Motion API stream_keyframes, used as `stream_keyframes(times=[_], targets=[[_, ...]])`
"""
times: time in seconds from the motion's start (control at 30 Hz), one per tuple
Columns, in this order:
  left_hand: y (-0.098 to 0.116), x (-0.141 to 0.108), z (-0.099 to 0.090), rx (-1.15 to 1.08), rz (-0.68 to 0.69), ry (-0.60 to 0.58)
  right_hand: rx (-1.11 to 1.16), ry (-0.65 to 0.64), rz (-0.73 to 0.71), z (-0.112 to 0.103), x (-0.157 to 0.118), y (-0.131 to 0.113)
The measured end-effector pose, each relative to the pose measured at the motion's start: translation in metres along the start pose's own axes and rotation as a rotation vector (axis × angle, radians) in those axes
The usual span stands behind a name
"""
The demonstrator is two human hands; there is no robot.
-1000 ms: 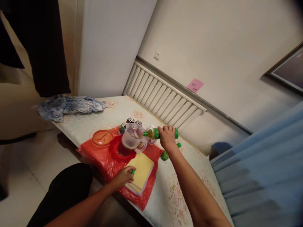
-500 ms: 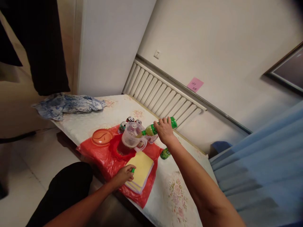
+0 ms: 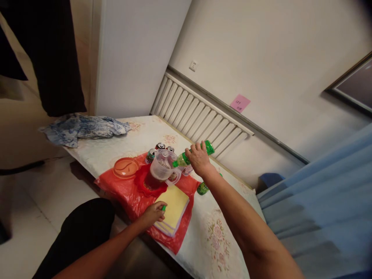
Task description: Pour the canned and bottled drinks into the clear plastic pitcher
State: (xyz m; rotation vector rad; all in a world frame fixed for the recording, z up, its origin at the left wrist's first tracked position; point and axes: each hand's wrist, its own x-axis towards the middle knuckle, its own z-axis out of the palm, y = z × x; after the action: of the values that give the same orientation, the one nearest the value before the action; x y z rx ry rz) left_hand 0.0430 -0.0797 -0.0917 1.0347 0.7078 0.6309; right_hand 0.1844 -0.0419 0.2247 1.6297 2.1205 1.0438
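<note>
My right hand (image 3: 199,158) is wrapped round a green plastic bottle (image 3: 209,147). The bottle is tilted with its mouth down to the left, at the rim of a clear plastic pitcher (image 3: 158,168). Dark liquid with foam fills part of the pitcher, which stands on a red scalloped dish (image 3: 141,182). In my left hand (image 3: 154,214) is a small green bottle cap (image 3: 163,208), pinched between the fingers. That hand is over a stack of yellow sheets (image 3: 176,205). Several drink cans (image 3: 150,155) stand behind the pitcher, partly hidden by it.
A red plastic sheet (image 3: 116,188) lies under these things, with an orange round lid (image 3: 125,167) on it. Another green bottle (image 3: 202,188) lies behind my right forearm. A blue patterned cloth (image 3: 87,128) rests at the table's far left. A radiator (image 3: 200,110) lines the wall.
My right hand and the bottle have shifted slightly left and up, and the bottle is tilted more steeply. Less liquid shows in the bottle. My left hand stays in place.
</note>
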Motion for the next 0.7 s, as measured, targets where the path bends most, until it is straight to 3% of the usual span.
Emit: stream_keyframes(times=[0.2, 0.37, 0.6, 0.7], targets=[[0.007, -0.003, 0.003, 0.031, -0.018, 0.031, 0.018, 0.0, 0.028, 0.002, -0.003, 0.001], [0.021, -0.008, 0.004, 0.066, -0.011, 0.033, 0.128, -0.082, 0.179, 0.017, -0.016, 0.002], [0.06, -0.019, 0.008, 0.062, 0.081, 0.032, 0.45, -0.226, 0.405, 0.043, -0.042, -0.009], [0.081, -0.026, 0.009, 0.06, 0.139, 0.049, 0.652, -0.197, 0.452, 0.056, -0.06, -0.016]])
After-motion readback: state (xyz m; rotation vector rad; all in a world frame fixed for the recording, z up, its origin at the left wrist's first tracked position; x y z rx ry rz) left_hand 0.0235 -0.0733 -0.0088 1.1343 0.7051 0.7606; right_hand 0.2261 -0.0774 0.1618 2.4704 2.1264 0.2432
